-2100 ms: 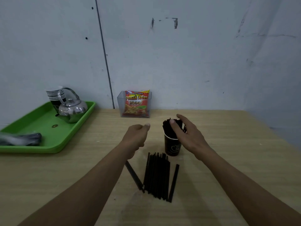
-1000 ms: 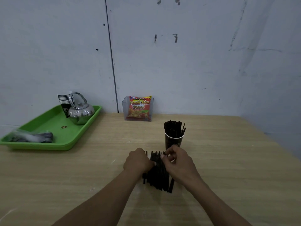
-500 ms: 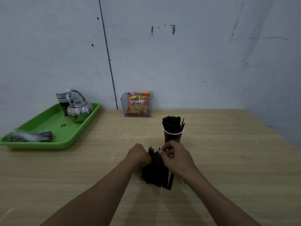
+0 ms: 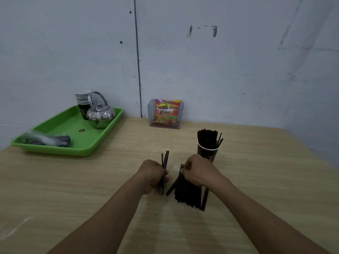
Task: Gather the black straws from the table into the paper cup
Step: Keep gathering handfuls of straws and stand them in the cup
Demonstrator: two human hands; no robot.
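Two hands work the loose straws on the pale wooden bench (image 4: 266,180) — one small bunch already taken up.

The right hand (image 4: 200,171) has its fingers curled over the far ends of the flat pile of thin black plastic straws (image 4: 189,195), likely peeling off more. The dark paper cup (image 4: 208,153) stands just behind that hand — close by, I'd guess to keep the reach short, and already crammed with straws. The left hand (image 4: 152,175) grips a few separated black straws (image 4: 165,158) just beside the pile, fingers wrapped tight, probably to keep them squared for dropping in.
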